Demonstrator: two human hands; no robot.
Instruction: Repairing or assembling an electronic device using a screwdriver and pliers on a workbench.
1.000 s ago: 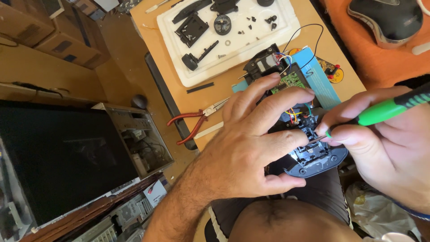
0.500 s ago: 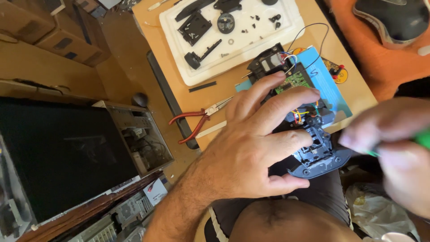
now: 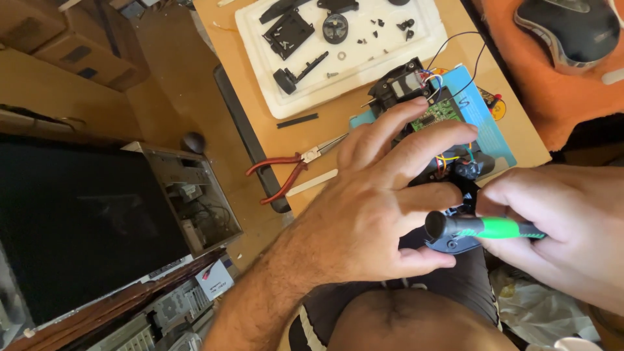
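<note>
Head view: one picture, looking down over a wooden table point(image 3: 500, 140) edge onto the person's lap.
Left hand point(image 3: 377, 208): fingers spread, palm down, pressing on the opened black device point(image 3: 455, 175); fingertips lie over its green circuit board point(image 3: 445, 112).
Right hand point(image 3: 565, 227): closed around the green-handled screwdriver point(image 3: 484, 227), which lies crosswise with its black end cap pointing to 9 o'clock, just beside the left hand's lower fingers.
Opened black device: at the table's near edge, partly over the lap, with coloured wires point(image 3: 448, 159) showing between the fingers; much of it is hidden by the left hand.
Blue card point(image 3: 491, 123): under the device.
White tray point(image 3: 351, 78): at 12 o'clock from the left hand, holding black plastic parts and small screws.
Red-handled pliers point(image 3: 286, 170): at 9 o'clock from the left hand, on the table edge.
Open computer case point(image 3: 188, 195): on the floor at 9 o'clock, well apart.
Dark mouse point(image 3: 572, 29): on orange cloth at 1 o'clock.
</note>
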